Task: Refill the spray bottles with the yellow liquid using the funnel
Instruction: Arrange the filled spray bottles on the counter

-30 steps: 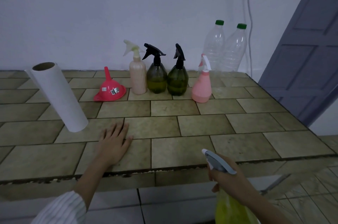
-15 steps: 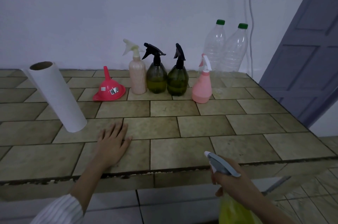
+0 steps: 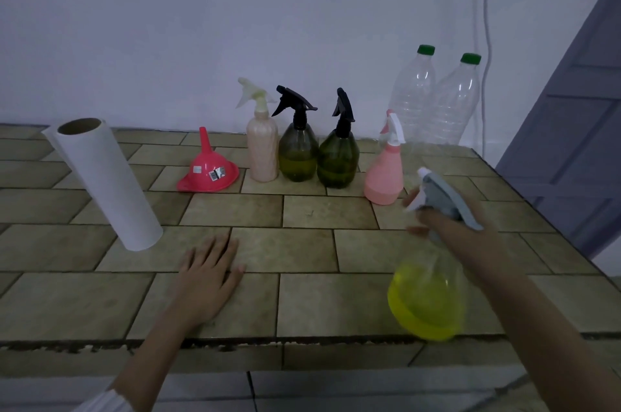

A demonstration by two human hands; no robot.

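My right hand (image 3: pixel 447 221) grips the grey and white spray head of a clear bottle (image 3: pixel 426 300) partly filled with yellow liquid, held above the counter's front right. My left hand (image 3: pixel 208 273) rests flat on the tiled counter (image 3: pixel 302 243), fingers spread. At the back stand a beige spray bottle (image 3: pixel 262 149), two dark green spray bottles (image 3: pixel 298 151) (image 3: pixel 338 156) with black heads and some liquid, and a pink spray bottle (image 3: pixel 384 173). A pink funnel (image 3: pixel 208 169) lies mouth down to their left.
A white paper roll (image 3: pixel 107 186) stands at the left. Two clear plastic bottles (image 3: pixel 433 99) with green caps stand by the wall at the back right. A grey-blue door (image 3: pixel 571 129) is beyond the counter's right edge.
My right hand has lifted the yellow-liquid bottle from below the counter's front edge up and over the counter. My left hand stays flat in place.
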